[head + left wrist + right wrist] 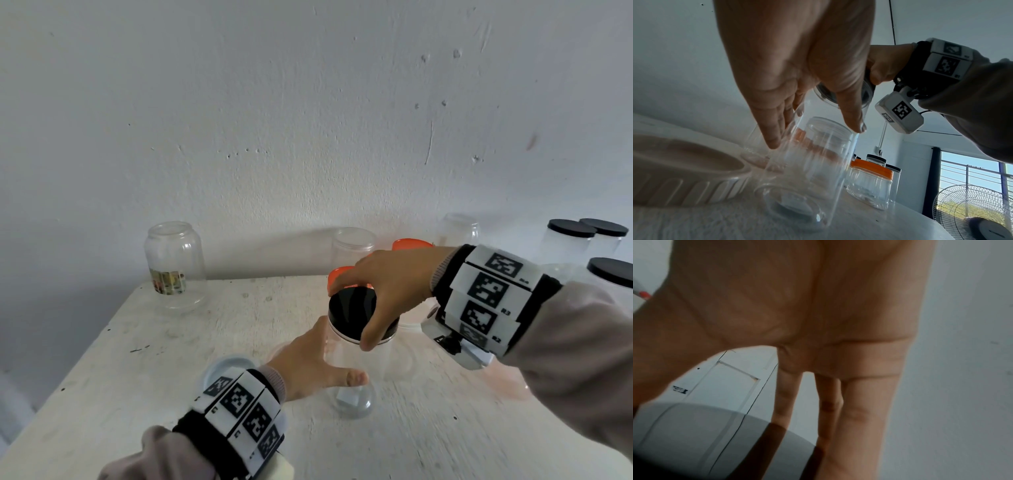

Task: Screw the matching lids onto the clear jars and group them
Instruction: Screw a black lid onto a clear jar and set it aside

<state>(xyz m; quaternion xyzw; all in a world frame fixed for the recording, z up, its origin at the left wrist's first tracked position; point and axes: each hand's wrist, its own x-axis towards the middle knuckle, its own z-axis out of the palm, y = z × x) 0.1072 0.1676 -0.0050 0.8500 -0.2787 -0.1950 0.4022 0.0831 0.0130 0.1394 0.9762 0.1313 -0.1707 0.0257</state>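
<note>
A tall clear jar (pixel 356 373) stands mid-table, blurred and leaning in the left wrist view (pixel 807 170). A black lid (pixel 352 308) sits on its mouth. My right hand (pixel 356 313) grips that lid from above, thumb on the near rim and fingers on the far rim. The right wrist view shows its fingers (pixel 859 418) reaching down onto the dark lid (pixel 684 451). My left hand (pixel 337 356) flanks the jar's body. Its thumb (pixel 856 123) lies on the near side, and straight fingers (pixel 774 138) lie on the far side without curling round it.
A labelled open jar (pixel 174 263) stands back left, and two more open jars (pixel 352 246) (pixel 457 228) stand by the wall. Orange lids (pixel 411 245) lie behind my right hand. Black-lidded jars (pixel 572 240) are grouped at the far right. A white lid (pixel 226 368) lies under my left wrist.
</note>
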